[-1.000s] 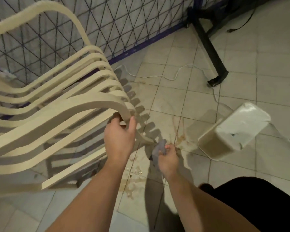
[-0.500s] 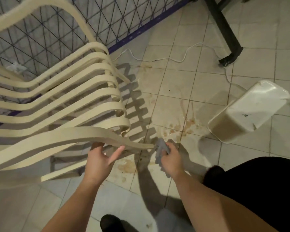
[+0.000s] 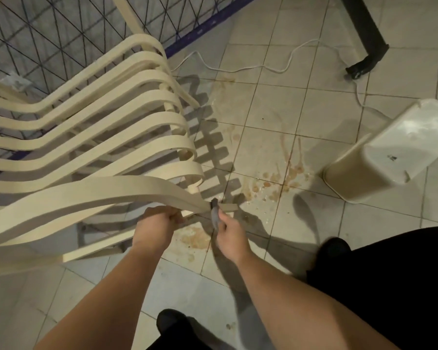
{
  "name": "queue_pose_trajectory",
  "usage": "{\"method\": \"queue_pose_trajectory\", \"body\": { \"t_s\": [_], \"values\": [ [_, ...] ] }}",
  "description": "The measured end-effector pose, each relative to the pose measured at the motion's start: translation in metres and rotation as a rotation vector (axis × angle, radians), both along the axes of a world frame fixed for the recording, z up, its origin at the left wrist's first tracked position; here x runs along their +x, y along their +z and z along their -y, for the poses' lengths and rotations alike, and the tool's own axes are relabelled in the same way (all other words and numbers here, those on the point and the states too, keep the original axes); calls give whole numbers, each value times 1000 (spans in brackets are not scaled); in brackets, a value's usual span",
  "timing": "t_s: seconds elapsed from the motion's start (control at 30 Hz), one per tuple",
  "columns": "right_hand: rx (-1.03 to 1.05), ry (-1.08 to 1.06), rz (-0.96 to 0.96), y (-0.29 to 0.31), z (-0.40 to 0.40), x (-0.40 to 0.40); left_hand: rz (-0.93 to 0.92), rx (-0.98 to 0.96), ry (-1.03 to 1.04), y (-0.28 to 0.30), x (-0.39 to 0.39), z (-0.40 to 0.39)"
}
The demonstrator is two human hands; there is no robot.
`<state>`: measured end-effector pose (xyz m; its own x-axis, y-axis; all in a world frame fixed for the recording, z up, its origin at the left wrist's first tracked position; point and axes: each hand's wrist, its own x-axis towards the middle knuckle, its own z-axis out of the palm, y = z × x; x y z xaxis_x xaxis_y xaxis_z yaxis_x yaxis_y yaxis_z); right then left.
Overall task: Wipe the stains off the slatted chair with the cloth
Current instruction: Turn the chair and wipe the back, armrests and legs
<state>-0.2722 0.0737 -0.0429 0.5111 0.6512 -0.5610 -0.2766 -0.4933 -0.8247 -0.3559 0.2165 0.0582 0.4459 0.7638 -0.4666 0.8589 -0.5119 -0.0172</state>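
The cream slatted chair (image 3: 91, 137) fills the left half, tipped so its curved slats sweep toward me. My left hand (image 3: 157, 226) is closed around the underside of the nearest, widest slat. My right hand (image 3: 229, 234) grips a small grey cloth (image 3: 215, 210), and the cloth wraps over the thin tip of that same slat. Brown stains (image 3: 276, 180) spatter the floor tiles just beyond the slat's end.
A cream plastic bin (image 3: 390, 152) stands at the right. A white cable (image 3: 263, 65) snakes across the tiles toward a black stand foot (image 3: 364, 59). Behind the chair runs a wire mesh fence (image 3: 61, 29). My dark-clothed leg (image 3: 390, 286) and shoe (image 3: 172, 322) are at the bottom.
My left hand has shifted right and closed tighter under the slat. The cloth in my right hand has moved up onto the slat's tip. The view has tilted downward.
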Motion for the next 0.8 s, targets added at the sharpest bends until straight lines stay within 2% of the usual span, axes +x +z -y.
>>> {"method": "queue_pose_trajectory", "body": {
  "t_s": [0.07, 0.13, 0.2, 0.27, 0.37, 0.43, 0.57, 0.63, 0.7, 0.8],
  "values": [
    [28, -157, -55, -1, -3, 0, -2, -1, 0, 2, 0, 1],
    [152, -299, -9, 15, -13, -10, 8, 14, 3, 4, 2, 4],
    [280, -284, 158, 24, -21, -26, 24, 25, 6, 7, 4, 6],
    [279, -257, 243, 14, -25, -29, 40, 8, 34, 8, 7, 7],
    [104, -113, 117, -6, -24, -6, 47, -2, 58, 7, 7, 6],
    [57, -114, 52, -7, -23, 8, 63, -3, 79, 5, 6, 6],
    [237, -257, 111, 25, -29, -13, 102, 24, 121, 1, 3, 11],
    [259, -291, 169, 13, -26, -31, 120, 49, 111, -2, 0, 12],
    [147, -258, -1, -17, -18, -31, 130, 60, 98, -3, -1, 13],
    [22, -51, -209, -72, -4, -15, 138, 95, 49, -6, -3, 13]
  ]
}}
